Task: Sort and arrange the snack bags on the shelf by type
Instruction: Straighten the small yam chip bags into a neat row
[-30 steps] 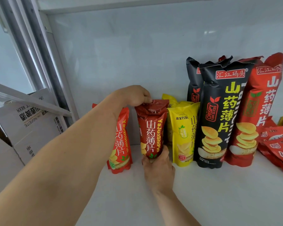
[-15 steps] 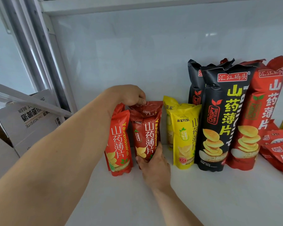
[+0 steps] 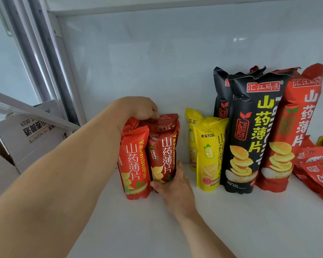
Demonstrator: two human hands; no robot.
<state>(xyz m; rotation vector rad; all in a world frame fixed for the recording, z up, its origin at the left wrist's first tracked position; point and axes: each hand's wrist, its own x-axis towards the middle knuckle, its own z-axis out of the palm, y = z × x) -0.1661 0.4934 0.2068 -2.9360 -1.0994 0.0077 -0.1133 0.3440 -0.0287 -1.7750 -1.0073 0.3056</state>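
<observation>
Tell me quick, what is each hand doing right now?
Left hand: pinching the top of the dark red snack bag.
Right hand: gripping the bottom of that same bag.

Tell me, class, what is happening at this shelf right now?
A person is sorting snack bags. The left hand grips the top of a dark red bag, while the right hand holds its base, setting it beside a bright red bag. Yellow bags, a tall black bag and a tall red bag stand to the right.
</observation>
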